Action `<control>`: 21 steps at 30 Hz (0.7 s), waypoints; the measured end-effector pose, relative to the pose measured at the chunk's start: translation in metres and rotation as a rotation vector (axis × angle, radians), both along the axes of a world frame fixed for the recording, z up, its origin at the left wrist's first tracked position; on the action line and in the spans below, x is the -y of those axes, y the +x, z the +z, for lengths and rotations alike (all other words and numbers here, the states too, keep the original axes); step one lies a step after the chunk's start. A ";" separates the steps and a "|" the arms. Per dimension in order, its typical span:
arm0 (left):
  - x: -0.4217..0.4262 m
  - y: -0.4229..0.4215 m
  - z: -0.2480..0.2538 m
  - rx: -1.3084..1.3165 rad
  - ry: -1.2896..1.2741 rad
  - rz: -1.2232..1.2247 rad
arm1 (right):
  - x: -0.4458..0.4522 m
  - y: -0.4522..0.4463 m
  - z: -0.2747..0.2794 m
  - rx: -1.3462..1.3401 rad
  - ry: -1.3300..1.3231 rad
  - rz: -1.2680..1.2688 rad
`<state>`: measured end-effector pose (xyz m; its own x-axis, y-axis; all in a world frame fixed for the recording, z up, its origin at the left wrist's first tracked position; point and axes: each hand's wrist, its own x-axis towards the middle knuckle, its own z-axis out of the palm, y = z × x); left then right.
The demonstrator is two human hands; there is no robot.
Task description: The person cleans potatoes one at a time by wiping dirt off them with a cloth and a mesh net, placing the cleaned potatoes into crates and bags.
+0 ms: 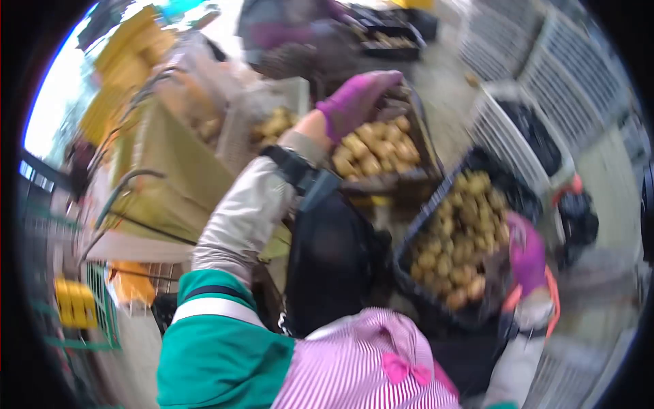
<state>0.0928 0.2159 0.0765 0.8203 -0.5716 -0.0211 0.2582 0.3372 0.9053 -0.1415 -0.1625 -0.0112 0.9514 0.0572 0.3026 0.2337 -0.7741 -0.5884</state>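
Observation:
My left hand point(361, 99), in a purple glove, reaches over a dark-lined crate point(430, 153) of tan, potato-like produce point(378, 146). Its fingers stretch toward the crate's far rim, above the contents; I see nothing held in them. On the right, my right hand point(528, 255), also in a purple glove, is at the side of a second crate point(415, 235) lined with black plastic. That crate is full of smaller, browner round produce point(460, 235). The right fingers point toward these pieces, bent and slightly apart, with blur hiding their tips. Whether they touch a piece I cannot tell.
A white slatted crate point(501, 140) with black plastic inside stands at the right, near more grey crates point(575, 75). Left are a large yellowish carton point(174, 170) and a pale crate point(300, 92) of produce. Another person point(293, 34) works at the far side.

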 end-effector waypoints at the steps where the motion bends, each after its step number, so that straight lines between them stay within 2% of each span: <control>1: 0.014 -0.011 -0.019 0.513 0.280 -0.116 | 0.002 -0.003 0.017 -0.005 0.015 -0.092; 2: 0.036 -0.017 -0.034 1.082 0.505 -0.215 | 0.011 -0.005 0.027 0.015 0.106 -0.160; 3: 0.067 -0.029 -0.050 1.067 0.457 -0.287 | 0.016 -0.010 0.040 -0.009 0.088 -0.236; 4: 0.089 -0.043 -0.059 0.927 0.557 -0.423 | 0.018 -0.014 0.051 -0.007 0.074 -0.294; 5: 0.112 -0.052 -0.070 0.453 0.549 -0.530 | 0.020 -0.024 0.055 -0.009 0.076 -0.342; 6: 0.134 -0.063 -0.080 -0.024 0.542 -0.506 | 0.022 -0.027 0.053 -0.033 0.053 -0.359; 7: 0.160 -0.069 -0.110 -0.100 0.506 -0.471 | 0.023 -0.032 0.051 -0.052 0.031 -0.374; 9: 0.209 -0.058 -0.198 0.116 0.635 -0.656 | 0.018 -0.039 0.048 -0.107 0.129 -0.377; 10: 0.228 -0.065 -0.222 0.143 0.753 -0.666 | 0.018 -0.042 0.046 -0.153 0.220 -0.347; 11: 0.241 -0.077 -0.240 -0.054 0.723 -0.667 | 0.019 -0.048 0.042 -0.188 0.145 -0.363; 12: 0.253 -0.076 -0.303 0.074 0.604 -0.724 | 0.016 -0.053 0.038 -0.185 0.067 -0.367; 13: 0.266 -0.088 -0.304 0.342 0.813 -0.690 | 0.012 -0.054 0.043 -0.184 -0.017 -0.376; 14: 0.283 -0.101 -0.382 0.073 0.933 -0.630 | 0.008 -0.055 0.045 -0.197 0.030 -0.349; 15: 0.293 -0.117 -0.379 0.636 1.033 -0.773 | 0.004 -0.056 0.051 -0.176 -0.011 -0.354; 16: 0.303 -0.132 -0.373 1.240 1.108 -0.748 | 0.001 -0.053 0.059 -0.185 0.016 -0.360; 17: 0.308 -0.149 -0.337 0.719 1.328 -0.644 | 0.001 -0.052 0.064 -0.149 -0.030 -0.353; 18: 0.311 -0.161 -0.329 0.541 1.451 -0.493 | 0.004 -0.050 0.063 -0.130 -0.036 -0.368; 19: 0.315 -0.162 -0.324 0.535 1.488 -0.477 | 0.006 -0.050 0.061 -0.123 -0.044 -0.370; 21: 0.310 -0.148 -0.320 0.255 1.455 -0.539 | 0.010 -0.049 0.057 -0.095 -0.060 -0.377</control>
